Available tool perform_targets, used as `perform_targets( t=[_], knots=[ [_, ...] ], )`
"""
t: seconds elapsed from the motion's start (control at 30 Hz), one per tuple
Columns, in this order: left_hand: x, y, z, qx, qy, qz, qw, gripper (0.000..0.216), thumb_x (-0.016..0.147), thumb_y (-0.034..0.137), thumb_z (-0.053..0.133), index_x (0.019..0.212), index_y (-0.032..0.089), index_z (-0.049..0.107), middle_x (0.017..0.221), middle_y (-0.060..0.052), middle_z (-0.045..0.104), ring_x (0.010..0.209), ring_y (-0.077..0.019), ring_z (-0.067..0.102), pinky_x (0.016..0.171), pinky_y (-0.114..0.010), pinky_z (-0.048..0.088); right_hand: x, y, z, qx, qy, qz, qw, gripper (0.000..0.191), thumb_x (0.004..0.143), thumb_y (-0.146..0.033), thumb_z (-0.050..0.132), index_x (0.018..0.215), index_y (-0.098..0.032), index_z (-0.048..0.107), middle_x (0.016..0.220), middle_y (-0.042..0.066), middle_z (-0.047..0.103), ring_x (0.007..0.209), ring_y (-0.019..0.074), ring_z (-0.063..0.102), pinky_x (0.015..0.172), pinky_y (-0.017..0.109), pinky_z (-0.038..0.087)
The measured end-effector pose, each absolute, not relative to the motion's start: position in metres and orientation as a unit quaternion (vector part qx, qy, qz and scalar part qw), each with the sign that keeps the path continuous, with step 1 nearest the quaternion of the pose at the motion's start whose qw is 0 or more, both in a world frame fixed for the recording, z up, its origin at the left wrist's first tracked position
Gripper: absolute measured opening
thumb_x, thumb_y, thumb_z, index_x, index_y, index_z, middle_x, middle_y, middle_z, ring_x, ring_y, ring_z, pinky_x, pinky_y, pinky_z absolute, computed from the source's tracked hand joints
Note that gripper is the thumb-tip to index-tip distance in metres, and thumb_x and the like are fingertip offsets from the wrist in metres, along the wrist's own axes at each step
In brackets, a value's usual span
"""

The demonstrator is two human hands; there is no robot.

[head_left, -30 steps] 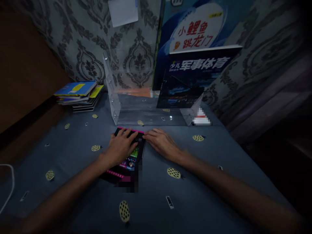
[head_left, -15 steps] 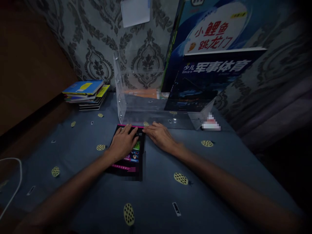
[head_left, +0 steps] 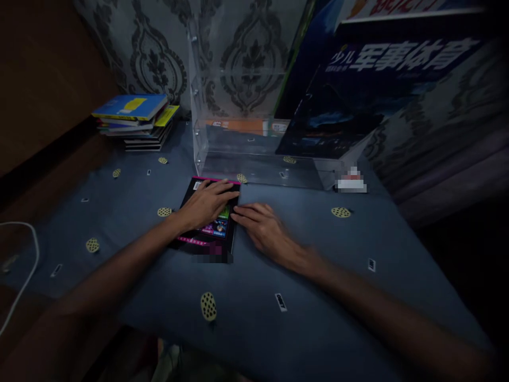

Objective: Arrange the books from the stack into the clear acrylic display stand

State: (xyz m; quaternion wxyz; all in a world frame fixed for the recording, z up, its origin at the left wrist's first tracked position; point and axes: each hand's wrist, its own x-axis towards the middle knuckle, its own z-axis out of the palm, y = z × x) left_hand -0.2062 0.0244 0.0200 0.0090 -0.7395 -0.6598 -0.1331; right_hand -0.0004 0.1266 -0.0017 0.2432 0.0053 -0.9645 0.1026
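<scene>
A dark book with a pink edge (head_left: 214, 229) lies flat on the blue patterned cloth (head_left: 318, 249). My left hand (head_left: 209, 201) rests palm down on its upper half, fingers spread flat. My right hand (head_left: 262, 228) lies open on the cloth beside the book's right edge, its fingertips touching that edge. Just beyond the book stands a clear acrylic book stand (head_left: 238, 116), with two large blue books (head_left: 358, 90) leaning in its right side.
A stack of thin books (head_left: 133, 119) sits at the back left of the table. A white cable (head_left: 24, 265) curves at the left edge. Patterned wallpaper (head_left: 159, 58) backs the table, and a small blurred object (head_left: 350, 180) lies right of the stand.
The view has dropped and moved closer. My right hand has slid back from the book's top corner to beside its right edge. My left hand stays on the book.
</scene>
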Motion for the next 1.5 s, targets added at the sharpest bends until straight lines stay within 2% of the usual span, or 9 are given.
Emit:
perform_targets(
  t=[0.23,0.37,0.53,0.67,0.83,1.03,1.2,1.27,1.5],
  knots=[
    [-0.211,0.020,0.034,-0.796,-0.591,-0.117,-0.060,0.041,0.103,0.019,0.038,0.139,0.024,0.057,0.151,-0.006,0.053,0.144,-0.0223,0.044,0.118,-0.051,0.028,0.024,0.087,0.008,0.092,-0.952,0.127,0.263,0.030,0.097,-0.007,0.050,0.118,-0.013,0.071,0.119,0.014,0.074,0.109,0.0262,0.064,0.088,0.045,0.055],
    [-0.202,-0.004,0.046,-0.814,-0.565,-0.099,-0.094,0.042,0.102,0.017,0.039,0.139,0.024,0.058,0.151,-0.005,0.054,0.146,-0.0210,0.041,0.120,-0.049,0.027,0.029,0.077,0.009,0.121,-0.941,0.127,0.291,0.028,0.099,-0.005,0.047,0.113,-0.010,0.071,0.113,0.015,0.075,0.100,0.0237,0.063,0.084,0.042,0.056],
    [-0.186,-0.047,0.048,-0.820,-0.554,-0.110,-0.096,0.042,0.101,0.016,0.043,0.139,0.025,0.058,0.150,-0.005,0.055,0.146,-0.0208,0.042,0.123,-0.050,0.025,0.027,0.076,0.012,0.144,-0.931,0.136,0.306,0.021,0.100,-0.009,0.051,0.104,-0.009,0.071,0.093,0.011,0.075,0.085,0.0200,0.061,0.075,0.035,0.054],
    [-0.177,-0.071,0.042,-0.816,-0.561,-0.121,-0.073,0.044,0.099,0.013,0.044,0.141,0.023,0.055,0.150,-0.007,0.055,0.146,-0.0219,0.041,0.122,-0.052,0.028,0.028,0.076,0.014,0.151,-0.935,0.135,0.293,0.025,0.102,-0.009,0.047,0.102,-0.012,0.071,0.081,0.007,0.072,0.078,0.0181,0.059,0.071,0.033,0.051],
    [-0.156,-0.089,0.045,-0.808,-0.581,-0.095,-0.014,0.046,0.096,0.010,0.048,0.141,0.019,0.054,0.147,-0.010,0.057,0.143,-0.0254,0.045,0.120,-0.053,0.032,0.029,0.077,0.015,0.150,-0.932,0.151,0.293,0.025,0.101,-0.009,0.047,0.098,-0.013,0.072,0.085,0.007,0.074,0.081,0.0187,0.060,0.071,0.033,0.051],
    [-0.125,-0.106,0.044,-0.759,-0.642,-0.105,0.036,0.040,0.094,0.009,0.050,0.133,0.012,0.059,0.127,-0.013,0.068,0.122,-0.0263,0.060,0.105,-0.045,0.049,0.028,0.079,0.017,0.133,-0.926,0.159,0.316,0.025,0.100,-0.007,0.048,0.097,-0.011,0.072,0.097,0.011,0.077,0.085,0.0195,0.063,0.074,0.034,0.054],
    [-0.117,-0.113,0.036,-0.744,-0.656,-0.120,0.050,0.042,0.096,0.010,0.049,0.137,0.011,0.055,0.134,-0.013,0.065,0.128,-0.0265,0.056,0.110,-0.047,0.046,0.028,0.079,0.016,0.133,-0.928,0.166,0.305,0.027,0.100,-0.006,0.046,0.103,-0.012,0.072,0.101,0.011,0.077,0.090,0.0210,0.066,0.078,0.039,0.058],
    [-0.118,-0.117,0.036,-0.738,-0.662,-0.127,0.047,0.040,0.097,0.012,0.049,0.137,0.011,0.056,0.135,-0.013,0.064,0.129,-0.0264,0.056,0.112,-0.047,0.045,0.028,0.080,0.016,0.137,-0.928,0.168,0.302,0.027,0.099,-0.005,0.046,0.104,-0.011,0.072,0.102,0.012,0.077,0.090,0.0211,0.067,0.078,0.039,0.059],
    [-0.141,-0.144,0.036,-0.654,-0.731,-0.160,0.109,0.038,0.099,0.016,0.051,0.137,0.020,0.055,0.126,-0.011,0.069,0.116,-0.0278,0.065,0.096,-0.047,0.057,0.027,0.079,0.016,0.129,-0.928,0.171,0.304,0.027,0.101,-0.008,0.047,0.101,-0.011,0.073,0.098,0.012,0.078,0.089,0.0220,0.068,0.078,0.041,0.061]
  ],
)
